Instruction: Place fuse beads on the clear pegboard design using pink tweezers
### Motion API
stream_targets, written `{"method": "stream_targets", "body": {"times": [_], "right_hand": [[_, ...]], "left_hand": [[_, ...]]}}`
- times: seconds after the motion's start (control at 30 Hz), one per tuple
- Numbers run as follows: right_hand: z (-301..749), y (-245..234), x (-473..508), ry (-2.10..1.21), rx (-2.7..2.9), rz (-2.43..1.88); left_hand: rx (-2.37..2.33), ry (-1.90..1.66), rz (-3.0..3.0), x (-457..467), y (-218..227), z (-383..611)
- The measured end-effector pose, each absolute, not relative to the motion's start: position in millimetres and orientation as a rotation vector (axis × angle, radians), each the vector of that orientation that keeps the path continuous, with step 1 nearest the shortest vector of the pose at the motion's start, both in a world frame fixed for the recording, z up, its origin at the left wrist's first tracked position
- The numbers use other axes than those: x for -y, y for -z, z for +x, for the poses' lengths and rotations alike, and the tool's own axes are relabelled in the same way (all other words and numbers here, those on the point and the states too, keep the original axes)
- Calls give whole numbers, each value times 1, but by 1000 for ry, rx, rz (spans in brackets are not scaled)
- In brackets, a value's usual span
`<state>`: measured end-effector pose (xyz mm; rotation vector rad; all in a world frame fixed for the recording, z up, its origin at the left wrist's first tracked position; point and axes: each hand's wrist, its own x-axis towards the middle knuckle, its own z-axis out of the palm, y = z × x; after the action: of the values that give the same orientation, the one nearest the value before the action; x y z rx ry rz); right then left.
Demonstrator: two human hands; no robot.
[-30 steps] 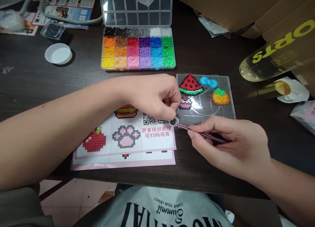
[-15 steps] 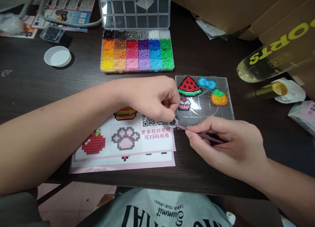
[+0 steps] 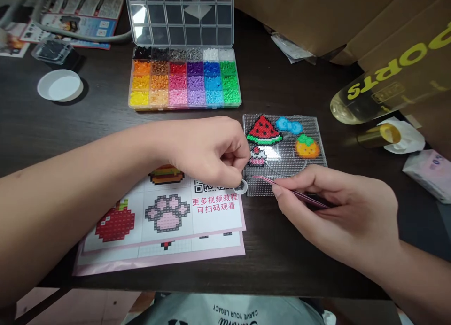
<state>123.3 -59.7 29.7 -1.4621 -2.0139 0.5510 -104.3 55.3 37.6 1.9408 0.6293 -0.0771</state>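
Observation:
My left hand is closed, thumb and fingers pinching a small round white-rimmed dish with dark bits in it. Pink tweezers are gripped in my right hand, their tip pointing left, just short of the dish. Both hands meet at the left and lower edges of a clear pegboard. On that board sit a watermelon slice of beads, a blue bow, an orange fruit and a cupcake, partly hidden by my left hand.
Behind the hands stands a bead box with its lid raised. Printed pattern sheets lie under my left forearm. A white cap and small clear box are at left. A yellowish bottle, tissue pack and cardboard occupy the right.
The tweezer tip has drawn back to the right, out of the small dish. The camera view has shifted a little; my left hand keeps its hold on the dish.

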Motion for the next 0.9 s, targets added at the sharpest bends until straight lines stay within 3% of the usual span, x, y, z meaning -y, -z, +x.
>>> {"method": "stream_targets", "body": {"times": [0.9], "right_hand": [[124,-30,55,-581,2051,-1484]], "left_hand": [[-662,98,1949,-55,-44,-102]]}}
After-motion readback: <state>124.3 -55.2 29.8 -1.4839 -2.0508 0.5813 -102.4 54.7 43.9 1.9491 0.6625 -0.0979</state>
